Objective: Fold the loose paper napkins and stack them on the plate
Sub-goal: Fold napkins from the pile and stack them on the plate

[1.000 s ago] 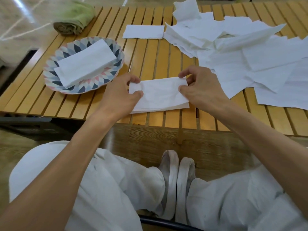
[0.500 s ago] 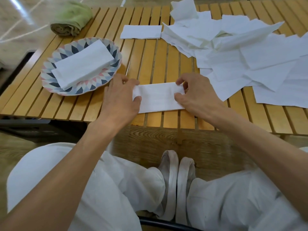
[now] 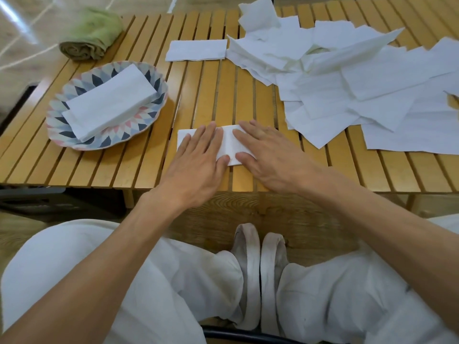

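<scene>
White paper lies flattened under both palms near the front edge of the slatted wooden counter (image 3: 218,78): a folded napkin (image 3: 229,147), a narrow strip running side to side, with only its left end and a middle band showing between the hands. The left hand (image 3: 198,160) lies spread flat on the strip's left half, fingers straight and pointing toward 12 o'clock; the right hand (image 3: 268,155) lies flat on the right half, fingers straight and angled toward 10 o'clock. Neither hand grips anything — both press down, which reads as creasing the fold. At about 9 o'clock from the hands sits the patterned plate (image 3: 59,125), and on it a stack (image 3: 109,103) of folded napkins, laid diagonally; how many are in it cannot be counted. Straight up at 12 o'clock a single folded piece (image 3: 196,50) lies on the slats by itself, not yet on the plate. From 1 to 3 o'clock sprawls the loose pile (image 3: 360,83), a wide heap of overlapping unfolded sheets that covers much of the right side. A rolled green cloth (image 3: 92,33) rests at the far left corner, around 11 o'clock. Judged from this, the task is in its early or middle part: some napkins are stacked, one is being pressed, one waits apart, and by far the larger share is left to fold. The strip under the hands most likely goes to the plate next.
</scene>
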A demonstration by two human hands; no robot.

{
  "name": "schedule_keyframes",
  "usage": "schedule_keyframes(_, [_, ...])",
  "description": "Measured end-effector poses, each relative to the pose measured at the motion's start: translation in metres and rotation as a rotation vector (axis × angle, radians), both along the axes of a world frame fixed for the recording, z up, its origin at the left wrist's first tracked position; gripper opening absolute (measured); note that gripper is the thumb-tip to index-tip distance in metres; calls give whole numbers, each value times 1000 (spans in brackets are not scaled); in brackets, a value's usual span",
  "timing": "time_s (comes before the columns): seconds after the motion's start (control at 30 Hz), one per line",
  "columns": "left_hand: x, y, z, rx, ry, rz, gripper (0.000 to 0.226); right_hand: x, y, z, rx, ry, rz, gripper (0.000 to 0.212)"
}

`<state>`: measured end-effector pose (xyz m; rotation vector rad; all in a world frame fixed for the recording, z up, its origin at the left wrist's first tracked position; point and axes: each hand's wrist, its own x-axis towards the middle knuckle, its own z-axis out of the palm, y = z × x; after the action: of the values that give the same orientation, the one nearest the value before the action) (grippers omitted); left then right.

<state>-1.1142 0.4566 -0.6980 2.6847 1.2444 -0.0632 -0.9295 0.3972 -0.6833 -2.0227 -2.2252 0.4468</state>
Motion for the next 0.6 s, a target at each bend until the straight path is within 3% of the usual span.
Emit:
schedule_keyframes(0.17, [6, 5, 14, -1, -50, 87, 61, 21, -13, 23, 66, 87, -118, 50])
schedule_keyframes(0.27, [36, -4, 32, 61, -302, 94, 48, 49, -22, 33, 111, 168, -294, 38])
schedule_keyframes(0.37, [87, -10, 46, -47, -488, 108, 24, 80, -29, 38, 143, 223, -469, 33])
schedule_keyframes(0.43, [120, -9, 48, -94, -497, 127, 19, 95, -30, 40, 148, 261, -555, 32])
schedule_keyframes(0.6, [183, 12, 45, -136, -483, 229, 31, 119, -27, 40, 113, 266, -647, 40])
